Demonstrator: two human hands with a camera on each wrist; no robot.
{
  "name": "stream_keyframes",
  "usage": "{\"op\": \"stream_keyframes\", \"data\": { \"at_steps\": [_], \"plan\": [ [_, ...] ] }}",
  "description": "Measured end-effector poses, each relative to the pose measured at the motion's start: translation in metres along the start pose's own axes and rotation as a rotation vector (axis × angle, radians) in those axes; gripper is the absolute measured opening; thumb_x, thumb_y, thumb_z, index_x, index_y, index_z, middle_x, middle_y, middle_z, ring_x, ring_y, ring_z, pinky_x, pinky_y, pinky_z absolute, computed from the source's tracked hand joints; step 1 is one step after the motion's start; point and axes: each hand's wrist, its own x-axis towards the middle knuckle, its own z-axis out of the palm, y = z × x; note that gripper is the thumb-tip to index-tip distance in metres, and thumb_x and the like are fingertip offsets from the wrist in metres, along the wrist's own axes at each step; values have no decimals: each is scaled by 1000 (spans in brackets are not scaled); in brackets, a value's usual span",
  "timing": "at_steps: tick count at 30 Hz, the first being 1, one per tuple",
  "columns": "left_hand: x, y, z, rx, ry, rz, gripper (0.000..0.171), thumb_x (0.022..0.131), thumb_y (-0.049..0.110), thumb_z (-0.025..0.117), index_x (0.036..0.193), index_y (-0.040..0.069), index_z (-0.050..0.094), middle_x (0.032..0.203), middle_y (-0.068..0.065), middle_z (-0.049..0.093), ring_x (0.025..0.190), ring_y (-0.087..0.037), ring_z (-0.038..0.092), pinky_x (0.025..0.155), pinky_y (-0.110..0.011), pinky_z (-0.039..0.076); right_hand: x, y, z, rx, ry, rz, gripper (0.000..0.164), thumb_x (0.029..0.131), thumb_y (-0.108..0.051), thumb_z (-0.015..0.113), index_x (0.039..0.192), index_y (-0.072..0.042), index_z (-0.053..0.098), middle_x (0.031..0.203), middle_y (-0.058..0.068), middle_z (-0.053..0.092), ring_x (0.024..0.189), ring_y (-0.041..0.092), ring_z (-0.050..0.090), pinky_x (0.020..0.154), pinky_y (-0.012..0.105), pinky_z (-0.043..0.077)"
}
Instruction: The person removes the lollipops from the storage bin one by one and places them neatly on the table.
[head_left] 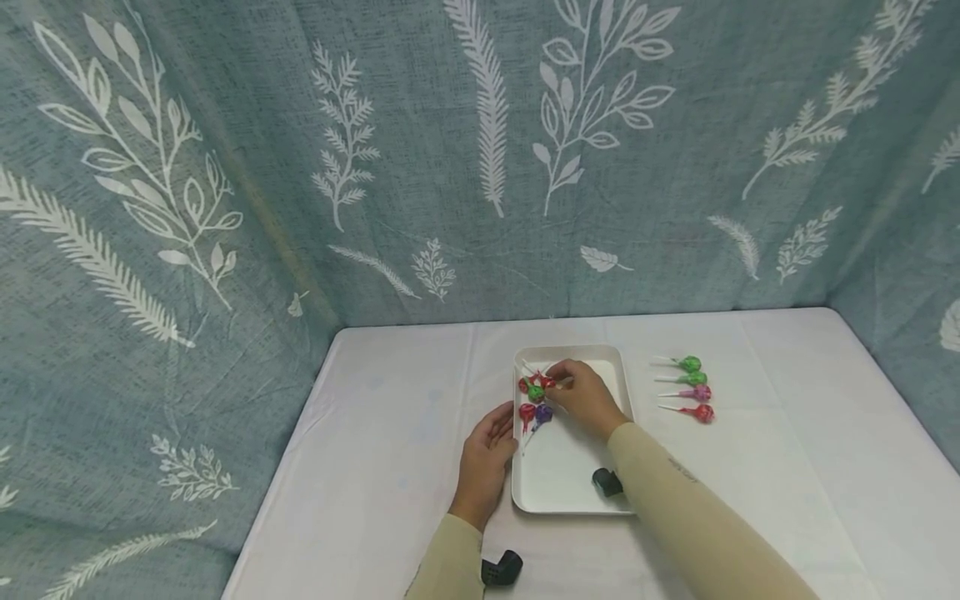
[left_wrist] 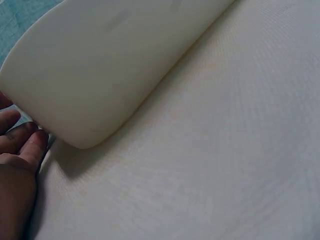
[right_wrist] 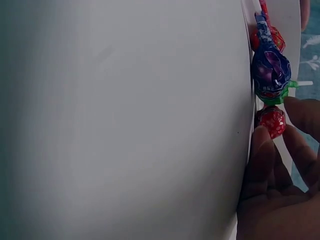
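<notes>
A white tray (head_left: pixel 573 492) lies on the table, with red, green and purple lollipops in its upper left part. My right hand (head_left: pixel 585 398) reaches over it and pinches a red lollipop (right_wrist: pixel 273 121) between thumb and fingertips. Close by are a green lollipop (head_left: pixel 536 393), a purple lollipop (head_left: pixel 543 412) and another red lollipop (head_left: pixel 527 412). Along the tray's left side, my left hand (head_left: pixel 486 458) touches the rim with loosely extended fingers. In the left wrist view, its fingertips (left_wrist: pixel 37 140) meet the tray's edge.
Right of the tray, several lollipops lie in a column on the white tablecloth (head_left: pixel 780 467): two green, a pink one (head_left: pixel 701 392) and a red one (head_left: pixel 703 413). A blue-green leaf-patterned curtain (head_left: pixel 420 167) hangs behind and at both sides.
</notes>
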Motion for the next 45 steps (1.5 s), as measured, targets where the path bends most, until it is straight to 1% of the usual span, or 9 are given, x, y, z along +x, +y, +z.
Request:
{"op": "stream_keyframes", "data": {
  "at_steps": [4,9,13,17,24,28,35,39,45],
  "plan": [
    [0,-1,1,3,-1,9,57,99,-7,55,156,-1,54,155,-19,57,146,-30,53,115,-26,47,-2,-1,-1,-7,-2,-9,25,98,-6,77,122,-1,72,120,13,68,106,29,64,96,48,56],
    [-1,-3,1,11,5,17,57,99,-8,55,155,-1,55,154,-19,58,146,-30,53,115,-26,47,-3,3,-3,-7,-6,-2,16,96,-7,78,111,-5,73,107,8,67,96,25,62,86,42,54],
    [-1,-4,1,17,1,20,56,100,-6,55,156,0,55,155,-18,58,146,-29,53,115,-26,47,-1,8,-4,7,-3,6,15,96,-8,79,111,-7,73,101,5,70,92,23,63,83,40,54],
    [-1,-3,2,11,-2,21,56,100,-5,56,156,-1,54,155,-18,58,146,-30,53,115,-27,47,-1,13,-7,25,-12,2,16,99,-11,79,113,-7,74,104,3,72,96,22,65,89,40,56],
    [0,-4,2,19,12,13,55,100,-3,57,155,1,56,155,-16,59,146,-29,53,115,-26,47,1,17,-13,184,-5,20,18,104,-14,76,119,-5,71,110,8,71,96,24,69,77,35,61],
    [0,-4,2,27,16,12,55,100,-2,57,155,2,57,154,-15,59,146,-28,53,114,-26,47,1,17,-15,247,10,43,18,104,-9,73,120,-3,70,112,11,71,96,23,71,76,30,61],
    [0,-4,1,9,6,9,55,100,-3,57,155,2,57,154,-15,59,146,-28,53,114,-26,47,-1,14,-15,249,13,48,15,101,-4,70,116,-1,72,113,12,72,95,23,65,75,30,59],
    [1,-4,1,10,1,15,55,100,-3,57,155,2,57,154,-16,59,145,-28,54,114,-26,47,0,15,-14,229,31,42,11,101,-5,73,112,-4,73,110,10,72,92,22,65,73,30,58],
    [0,-4,0,0,1,16,56,99,-4,57,155,0,56,154,-17,59,145,-30,53,115,-27,47,-1,13,-10,247,45,25,10,103,-4,72,112,-2,73,109,12,71,91,21,65,70,28,58]
  ]
}}
